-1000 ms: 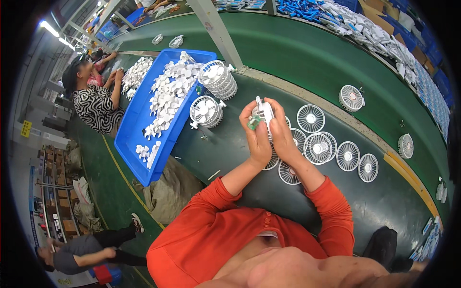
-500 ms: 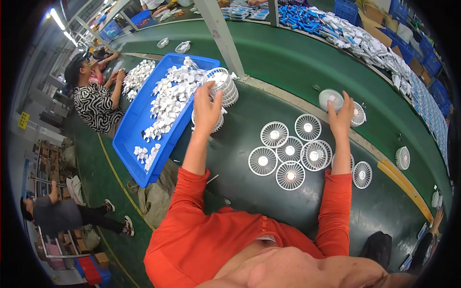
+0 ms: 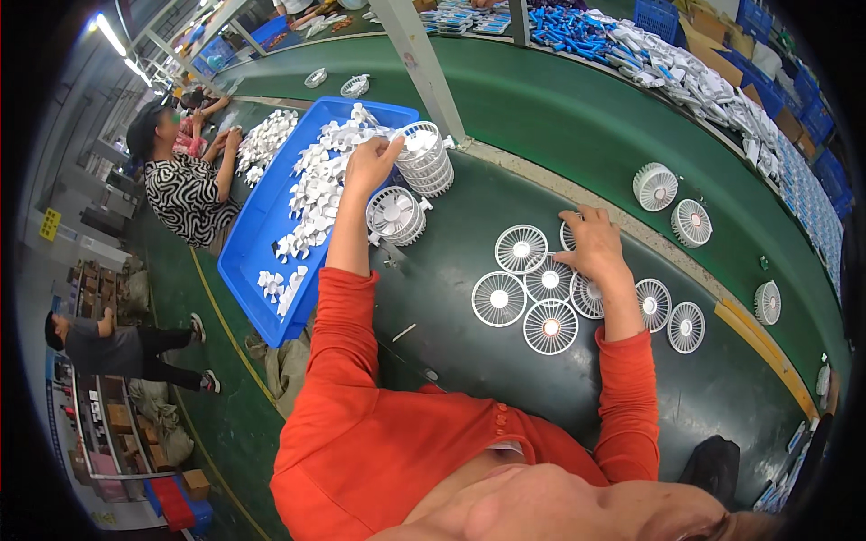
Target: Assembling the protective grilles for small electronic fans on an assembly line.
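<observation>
At the top of a stack of white fan housings [image 3: 426,171], my left hand [image 3: 368,164] has its fingers closed on the rim of the uppermost one. A separate fan housing [image 3: 395,216] with blades inside stands just nearer to me. My right hand [image 3: 595,245] is over a group of round white fan grilles [image 3: 499,298] lying on the dark table. Its thumb and fingers are spread around one grille [image 3: 566,237], mostly hidden below the hand; I see no grip on it. More grilles [image 3: 686,326] lie right of my wrist.
A blue tray [image 3: 269,332] of white fan blades stands left, beside a loose blade pile [image 3: 268,140] and a seated co-worker [image 3: 185,189]. Beyond the table's raised edge, a green conveyor [image 3: 559,117] carries assembled fan heads [image 3: 655,187]. A white post [image 3: 424,72] rises behind the stack.
My right hand has left a fan head on the conveyor and moved left and nearer, over the grilles. My left hand has closed on the top housing's rim.
</observation>
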`<action>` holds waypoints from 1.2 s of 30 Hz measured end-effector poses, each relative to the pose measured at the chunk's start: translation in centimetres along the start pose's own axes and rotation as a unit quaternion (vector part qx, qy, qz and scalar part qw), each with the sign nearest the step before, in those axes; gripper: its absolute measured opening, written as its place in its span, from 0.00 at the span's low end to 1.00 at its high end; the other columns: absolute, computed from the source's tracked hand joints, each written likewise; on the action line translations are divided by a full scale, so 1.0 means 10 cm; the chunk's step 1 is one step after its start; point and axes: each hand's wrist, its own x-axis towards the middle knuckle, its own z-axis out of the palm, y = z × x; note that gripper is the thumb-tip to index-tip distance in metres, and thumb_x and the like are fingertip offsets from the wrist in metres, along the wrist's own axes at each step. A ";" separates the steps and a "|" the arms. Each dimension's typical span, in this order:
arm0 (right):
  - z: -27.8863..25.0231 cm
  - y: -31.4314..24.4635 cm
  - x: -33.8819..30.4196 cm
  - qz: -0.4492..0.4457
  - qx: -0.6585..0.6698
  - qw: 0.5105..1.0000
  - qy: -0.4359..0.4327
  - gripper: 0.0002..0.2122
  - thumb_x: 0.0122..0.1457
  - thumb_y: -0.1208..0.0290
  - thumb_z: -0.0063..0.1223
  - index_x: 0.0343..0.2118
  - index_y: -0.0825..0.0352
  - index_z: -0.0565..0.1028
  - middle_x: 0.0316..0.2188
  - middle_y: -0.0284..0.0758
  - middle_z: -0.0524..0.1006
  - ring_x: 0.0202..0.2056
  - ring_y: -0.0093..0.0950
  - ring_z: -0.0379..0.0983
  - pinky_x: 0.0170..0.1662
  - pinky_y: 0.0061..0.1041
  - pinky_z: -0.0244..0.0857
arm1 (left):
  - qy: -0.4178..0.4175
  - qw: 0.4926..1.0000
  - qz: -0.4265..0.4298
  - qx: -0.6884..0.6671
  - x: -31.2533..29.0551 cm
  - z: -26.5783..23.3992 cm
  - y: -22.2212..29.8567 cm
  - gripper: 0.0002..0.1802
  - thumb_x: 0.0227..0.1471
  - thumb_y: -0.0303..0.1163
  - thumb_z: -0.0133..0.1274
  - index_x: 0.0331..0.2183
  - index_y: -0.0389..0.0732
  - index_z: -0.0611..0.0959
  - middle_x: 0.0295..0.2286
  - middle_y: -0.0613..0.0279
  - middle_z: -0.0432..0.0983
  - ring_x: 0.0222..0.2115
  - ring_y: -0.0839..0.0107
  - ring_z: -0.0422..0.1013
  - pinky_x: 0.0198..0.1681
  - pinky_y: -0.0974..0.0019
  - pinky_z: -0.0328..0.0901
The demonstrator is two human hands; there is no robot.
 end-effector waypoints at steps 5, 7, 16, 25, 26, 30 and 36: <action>-0.05 0.10 0.01 -0.014 0.030 0.999 0.013 0.30 0.37 0.67 0.69 0.49 0.59 0.73 0.48 0.40 0.71 0.52 0.39 0.64 0.52 0.40 0.61 | 0.024 0.994 0.068 0.081 0.00 -0.01 0.10 0.18 0.48 0.42 0.54 0.33 0.36 0.82 0.28 0.46 0.79 0.33 0.53 0.76 0.37 0.58 0.68; -0.08 0.19 0.03 -0.048 0.120 0.991 0.025 0.28 0.41 0.68 0.66 0.49 0.62 0.72 0.47 0.42 0.72 0.51 0.41 0.65 0.52 0.36 0.62 | 0.049 0.989 0.075 0.120 -0.04 -0.01 0.16 0.15 0.51 0.39 0.51 0.34 0.37 0.81 0.28 0.45 0.78 0.32 0.50 0.75 0.37 0.54 0.68; -0.35 0.20 0.12 0.032 0.688 0.724 0.039 0.22 0.51 0.83 0.46 0.52 0.70 0.67 0.47 0.41 0.74 0.44 0.26 0.73 0.46 0.23 0.68 | 0.091 0.931 0.085 -0.344 -0.53 0.13 0.59 0.17 0.60 0.37 0.45 0.41 0.32 0.77 0.31 0.62 0.77 0.31 0.78 0.70 0.36 0.72 0.66; -0.24 -0.48 0.00 -0.122 0.630 0.736 0.217 0.12 0.54 0.83 0.49 0.43 0.71 0.73 0.46 0.38 0.75 0.46 0.26 0.72 0.47 0.23 0.67 | -0.165 0.664 -0.057 -0.727 -1.53 1.03 1.11 0.16 0.61 0.34 0.41 0.47 0.36 0.69 0.42 0.55 0.73 0.42 0.68 0.72 0.45 0.65 0.69; -0.23 -0.51 -0.01 -0.140 0.532 0.798 0.247 0.11 0.53 0.83 0.48 0.40 0.69 0.75 0.44 0.39 0.75 0.46 0.28 0.72 0.48 0.26 0.66 | -0.203 0.619 -0.078 -0.755 -1.63 0.99 1.23 0.17 0.61 0.36 0.42 0.48 0.36 0.68 0.43 0.55 0.73 0.43 0.68 0.72 0.47 0.64 0.69; -0.23 -0.57 -0.04 -0.189 0.315 0.877 0.310 0.11 0.49 0.81 0.53 0.38 0.67 0.76 0.41 0.39 0.75 0.44 0.38 0.70 0.48 0.33 0.64 | -0.261 0.550 -0.166 -0.776 -1.72 1.03 1.21 0.26 0.62 0.48 0.36 0.52 0.40 0.69 0.49 0.59 0.70 0.50 0.65 0.67 0.54 0.56 0.62; -0.15 -0.61 -0.03 -0.251 0.282 0.901 0.212 0.21 0.46 0.72 0.59 0.47 0.65 0.73 0.50 0.40 0.69 0.49 0.41 0.66 0.52 0.37 0.60 | -0.266 0.503 -0.164 -0.806 -1.76 0.97 1.22 0.26 0.63 0.49 0.32 0.53 0.42 0.68 0.50 0.59 0.69 0.50 0.64 0.66 0.54 0.56 0.62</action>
